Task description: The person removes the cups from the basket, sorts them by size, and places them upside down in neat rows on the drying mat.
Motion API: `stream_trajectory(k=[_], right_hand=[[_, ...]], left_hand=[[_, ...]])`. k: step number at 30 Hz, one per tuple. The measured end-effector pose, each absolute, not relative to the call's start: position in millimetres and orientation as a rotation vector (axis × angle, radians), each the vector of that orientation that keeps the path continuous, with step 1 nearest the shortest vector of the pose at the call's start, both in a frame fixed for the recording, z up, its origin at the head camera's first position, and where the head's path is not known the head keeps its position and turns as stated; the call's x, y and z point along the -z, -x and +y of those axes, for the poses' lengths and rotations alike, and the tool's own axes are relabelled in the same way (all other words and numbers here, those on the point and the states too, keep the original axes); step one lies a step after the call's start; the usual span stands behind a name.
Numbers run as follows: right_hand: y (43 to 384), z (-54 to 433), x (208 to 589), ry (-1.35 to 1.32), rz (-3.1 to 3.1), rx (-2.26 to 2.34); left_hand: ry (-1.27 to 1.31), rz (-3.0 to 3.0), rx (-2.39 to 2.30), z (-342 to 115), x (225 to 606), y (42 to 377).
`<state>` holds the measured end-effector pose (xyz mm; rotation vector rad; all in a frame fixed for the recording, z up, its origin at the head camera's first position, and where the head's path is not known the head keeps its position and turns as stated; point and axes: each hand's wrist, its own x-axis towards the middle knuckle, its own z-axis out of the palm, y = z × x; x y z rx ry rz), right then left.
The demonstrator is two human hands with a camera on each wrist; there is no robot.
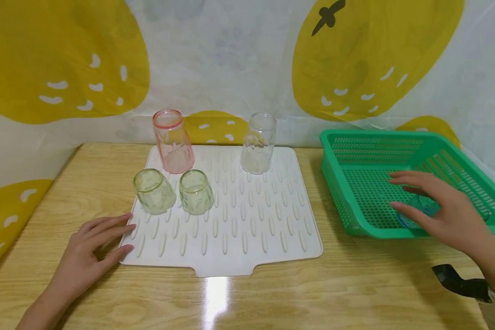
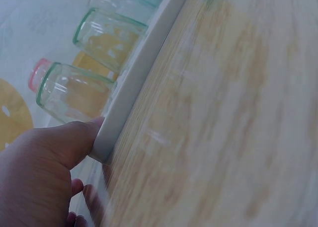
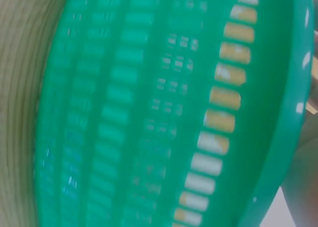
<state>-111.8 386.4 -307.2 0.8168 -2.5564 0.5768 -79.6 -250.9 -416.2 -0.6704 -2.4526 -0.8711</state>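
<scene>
My left hand point(image 1: 84, 254) touches the left edge of a white ridged drying mat point(image 1: 224, 266); its thumb point(image 2: 74, 140) lies at the mat's edge in the left wrist view. Two short green glasses point(image 1: 154, 192) stand upside down on the mat near this hand. Behind them are a tall pink glass point(image 1: 174, 142) and, further right, a tall clear glass point(image 1: 258, 144). Over the green basket point(image 1: 352, 215), my right hand point(image 1: 447, 213) hangs with fingers spread and nothing gripped. A blue glass point(image 1: 428, 206) lies in the basket under it, partly hidden by the hand.
The mat and basket rest on a wooden table point(image 1: 334, 293), the basket to the mat's right. A white sheet with yellow fruit prints point(image 1: 218, 68) hangs behind them. A black strap end point(image 1: 458, 282) sticks out by the right wrist. Basket wall fills the right wrist view.
</scene>
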Motion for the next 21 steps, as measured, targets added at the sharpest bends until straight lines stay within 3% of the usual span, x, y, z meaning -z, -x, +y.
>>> stream_trajectory(k=[21], right_hand=[[115.9,456.0,326.7,-0.633,-2.704,-0.494]], left_hand=[[0.645,-2.501,0.889,-251.0,415.5,79.3]])
